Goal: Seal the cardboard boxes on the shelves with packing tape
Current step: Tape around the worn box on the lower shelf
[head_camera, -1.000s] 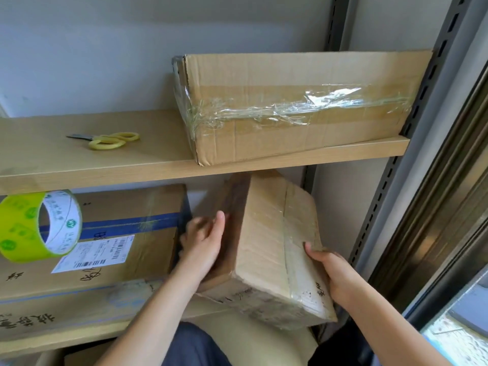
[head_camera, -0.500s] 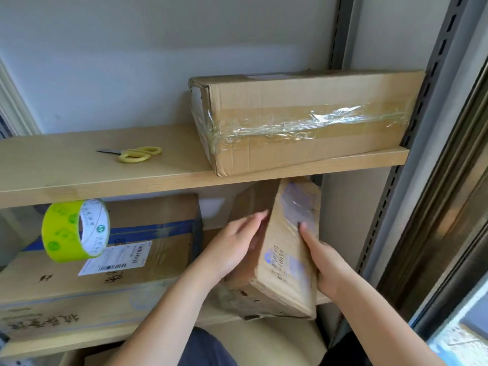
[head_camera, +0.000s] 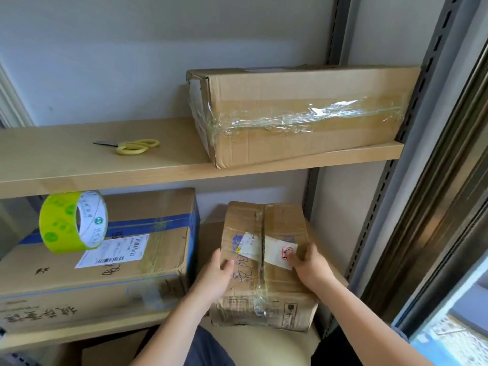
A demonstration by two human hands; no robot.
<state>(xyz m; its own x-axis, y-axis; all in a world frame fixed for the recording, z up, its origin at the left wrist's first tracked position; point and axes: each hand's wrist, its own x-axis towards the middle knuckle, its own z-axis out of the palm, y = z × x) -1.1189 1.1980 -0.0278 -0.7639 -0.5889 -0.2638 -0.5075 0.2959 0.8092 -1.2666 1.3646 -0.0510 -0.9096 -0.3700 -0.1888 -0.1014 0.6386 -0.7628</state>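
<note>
Small cardboard box (head_camera: 266,262) is between the two hands, on the right end of the lower shelf (head_camera: 79,332), and its front part comes out over the shelf edge toward the person. The left hand (head_camera: 215,276) grips the left side of this box: the thumb lies on the top face and the other fingers go down along the side wall, where they are hidden. The right hand (head_camera: 310,268) holds the right side of the top face, with curled fingers; the thumb presses on the white label (head_camera: 266,250) that crosses the middle seam of the box. The top flaps are together, and old clear tape shines on the front corner below the hands.

Just to the left of the left hand stands a larger box (head_camera: 105,262) with blue tape and a white shipping label, touching or almost touching the small box; I cannot tell which. Further left from the hands, above this larger box, a tape roll (head_camera: 72,221) with green print is in the air, upright, below the edge of the upper shelf (head_camera: 111,175). What holds it I cannot see.

Above the hands, on the upper shelf, a long box (head_camera: 303,114) wrapped with wrinkled clear tape lies. Up and to the left of the hands, yellow-handled scissors (head_camera: 132,146) lie flat on the same shelf, well apart from the long box.
</note>
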